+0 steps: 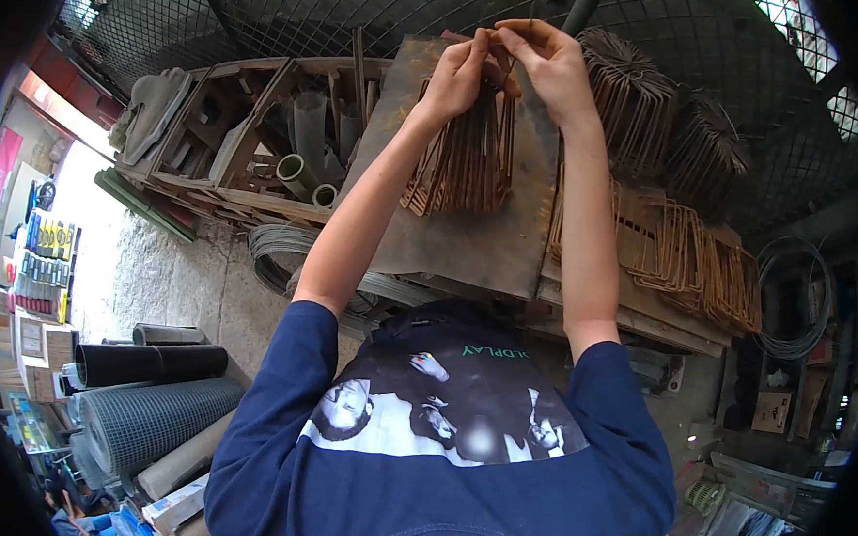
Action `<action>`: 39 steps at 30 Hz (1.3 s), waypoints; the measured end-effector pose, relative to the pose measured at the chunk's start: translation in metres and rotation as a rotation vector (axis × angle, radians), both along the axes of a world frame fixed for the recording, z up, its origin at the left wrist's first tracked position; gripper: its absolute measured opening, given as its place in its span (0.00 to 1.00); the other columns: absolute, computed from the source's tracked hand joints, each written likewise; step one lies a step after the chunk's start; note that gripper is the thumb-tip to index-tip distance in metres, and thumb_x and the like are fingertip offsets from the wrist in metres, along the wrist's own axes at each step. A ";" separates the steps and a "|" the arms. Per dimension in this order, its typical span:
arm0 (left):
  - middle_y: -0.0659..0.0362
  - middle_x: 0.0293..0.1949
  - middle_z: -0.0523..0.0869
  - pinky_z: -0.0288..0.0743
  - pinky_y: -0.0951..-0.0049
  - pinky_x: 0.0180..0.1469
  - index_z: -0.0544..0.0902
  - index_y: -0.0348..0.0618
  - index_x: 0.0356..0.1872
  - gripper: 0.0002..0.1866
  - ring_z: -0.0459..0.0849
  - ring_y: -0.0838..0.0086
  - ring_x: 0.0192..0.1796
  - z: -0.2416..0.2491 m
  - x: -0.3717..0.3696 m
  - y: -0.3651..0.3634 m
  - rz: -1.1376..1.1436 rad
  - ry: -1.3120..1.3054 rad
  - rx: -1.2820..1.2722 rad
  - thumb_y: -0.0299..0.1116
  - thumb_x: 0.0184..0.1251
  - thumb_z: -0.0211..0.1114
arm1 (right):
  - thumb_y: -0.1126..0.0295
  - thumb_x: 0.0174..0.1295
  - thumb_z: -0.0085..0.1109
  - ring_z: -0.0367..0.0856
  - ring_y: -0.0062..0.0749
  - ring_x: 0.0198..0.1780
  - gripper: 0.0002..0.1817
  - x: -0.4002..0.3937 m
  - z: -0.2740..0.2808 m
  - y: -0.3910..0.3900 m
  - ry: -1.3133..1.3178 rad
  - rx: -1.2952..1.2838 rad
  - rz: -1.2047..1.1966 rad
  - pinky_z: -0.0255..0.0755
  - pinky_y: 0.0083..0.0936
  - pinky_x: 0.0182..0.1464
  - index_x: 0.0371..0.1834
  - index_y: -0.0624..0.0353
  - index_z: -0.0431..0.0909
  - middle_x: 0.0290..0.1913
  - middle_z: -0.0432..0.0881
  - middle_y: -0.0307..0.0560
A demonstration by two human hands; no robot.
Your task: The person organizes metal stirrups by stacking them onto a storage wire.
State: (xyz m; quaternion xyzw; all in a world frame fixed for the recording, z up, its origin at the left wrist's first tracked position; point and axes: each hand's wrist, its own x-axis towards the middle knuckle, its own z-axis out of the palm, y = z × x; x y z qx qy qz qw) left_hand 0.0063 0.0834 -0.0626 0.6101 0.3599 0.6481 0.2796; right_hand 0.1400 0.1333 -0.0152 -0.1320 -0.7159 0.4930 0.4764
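Both arms reach forward to the top of a bundle of rusty bent-rod stirrups [465, 168], which lies on a grey metal sheet [508, 248]. My left hand [457, 75] is closed in a pinch at the upper end of the bundle. Close beside it, my right hand [548, 66] has bent fingers pressed together, its fingertips nearly meeting the left ones. What the fingertips hold is too small and dark to make out. The fingers partly hide the bundle's upper end.
More rusty stirrups [627, 94] stand at the right, with squarer ones [677, 247] along the table edge. A wooden crate [257, 128] holding tubes is left of the sheet. Coiled wire [279, 250] lies below it, mesh rolls [154, 419] lower left. Wire mesh fencing [336, 6] closes the back.
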 end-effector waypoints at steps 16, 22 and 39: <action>0.59 0.22 0.75 0.80 0.75 0.33 0.67 0.41 0.27 0.30 0.86 0.69 0.29 0.004 0.000 -0.027 0.128 -0.334 0.060 0.58 0.76 0.33 | 0.73 0.63 0.60 0.87 0.27 0.34 0.09 0.005 0.036 -0.031 -0.149 0.119 -0.041 0.81 0.20 0.38 0.43 0.65 0.84 0.30 0.87 0.46; 0.49 0.33 0.86 0.81 0.72 0.38 0.76 0.30 0.43 0.33 0.87 0.66 0.33 0.004 -0.006 -0.035 -0.022 -0.297 0.043 0.57 0.76 0.37 | 0.73 0.63 0.60 0.87 0.27 0.34 0.09 -0.002 0.039 -0.035 -0.163 0.191 -0.033 0.81 0.20 0.37 0.43 0.65 0.84 0.32 0.87 0.47; 0.58 0.31 0.88 0.80 0.79 0.44 0.85 0.34 0.35 0.09 0.86 0.78 0.38 0.009 -0.017 -0.028 -0.063 0.165 -0.120 0.31 0.64 0.68 | 0.67 0.64 0.61 0.86 0.28 0.38 0.11 0.027 0.026 -0.030 -0.174 0.019 -0.039 0.84 0.26 0.40 0.44 0.61 0.84 0.35 0.86 0.43</action>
